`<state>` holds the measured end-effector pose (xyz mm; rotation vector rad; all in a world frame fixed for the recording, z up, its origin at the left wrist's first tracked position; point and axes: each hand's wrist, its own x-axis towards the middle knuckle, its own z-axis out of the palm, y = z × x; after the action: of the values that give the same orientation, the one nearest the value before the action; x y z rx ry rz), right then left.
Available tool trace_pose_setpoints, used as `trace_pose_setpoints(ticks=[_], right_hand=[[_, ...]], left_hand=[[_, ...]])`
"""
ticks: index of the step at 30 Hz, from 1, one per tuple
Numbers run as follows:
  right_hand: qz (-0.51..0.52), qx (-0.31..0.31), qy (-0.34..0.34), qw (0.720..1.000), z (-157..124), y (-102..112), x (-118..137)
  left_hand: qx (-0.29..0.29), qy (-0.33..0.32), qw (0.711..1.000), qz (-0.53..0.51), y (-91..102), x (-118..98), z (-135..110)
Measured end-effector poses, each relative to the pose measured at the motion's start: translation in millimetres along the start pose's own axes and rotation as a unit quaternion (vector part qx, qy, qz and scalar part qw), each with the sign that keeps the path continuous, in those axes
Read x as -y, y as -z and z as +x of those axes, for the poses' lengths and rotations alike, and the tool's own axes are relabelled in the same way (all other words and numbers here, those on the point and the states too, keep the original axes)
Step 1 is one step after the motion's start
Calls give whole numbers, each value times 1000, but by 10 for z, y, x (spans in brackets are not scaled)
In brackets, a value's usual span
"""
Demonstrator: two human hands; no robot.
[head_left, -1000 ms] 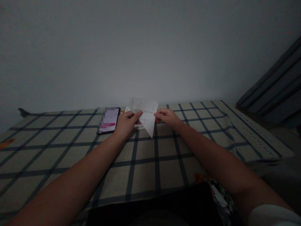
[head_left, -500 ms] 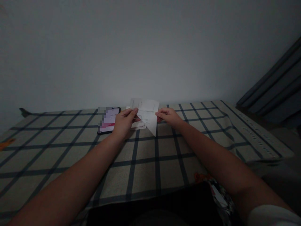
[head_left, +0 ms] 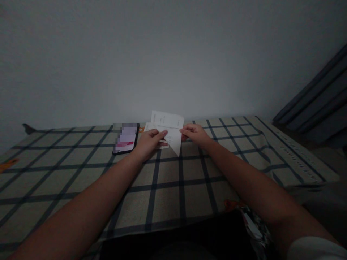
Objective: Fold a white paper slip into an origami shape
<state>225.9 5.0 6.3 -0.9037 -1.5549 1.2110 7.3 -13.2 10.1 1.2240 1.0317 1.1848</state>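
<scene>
A white sheet of paper (head_left: 170,129) with a folded, pointed lower corner is held up just above the checked cloth. My left hand (head_left: 148,143) pinches its left side with thumb and fingers. The paper's right edge is pinched by my right hand (head_left: 195,134). Under the left hand, more white paper (head_left: 148,127) lies flat on the cloth. A black phone (head_left: 125,138) with a lit screen lies just left of my left hand.
The beige cloth with dark blue checks (head_left: 189,180) covers the surface up to a plain pale wall (head_left: 162,57). Dark striped fabric (head_left: 317,104) hangs at the right. A dark garment (head_left: 173,238) fills the near bottom edge.
The upper flap of the paper has been raised and flattened out. My left fingers have slid right along the sheet; my right hand has barely moved.
</scene>
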Motion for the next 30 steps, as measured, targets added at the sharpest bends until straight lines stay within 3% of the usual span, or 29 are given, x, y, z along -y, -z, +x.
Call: trace_pose_setpoints(ticks=[6, 16, 22, 30], right_hand=[[5, 1, 7, 1000, -6, -16, 8], [1, -3, 10, 1000, -2, -33, -17], [-2, -21, 17, 1000, -1, -18, -8], [8, -26, 19, 999, -13, -56, 18]], left_hand=[[-4, -7, 999, 45, 6, 16, 4], [0, -50, 999, 5, 14, 28, 23], [44, 14, 999, -6, -1, 13, -8], [21, -2, 1000, 19, 19, 35, 7]])
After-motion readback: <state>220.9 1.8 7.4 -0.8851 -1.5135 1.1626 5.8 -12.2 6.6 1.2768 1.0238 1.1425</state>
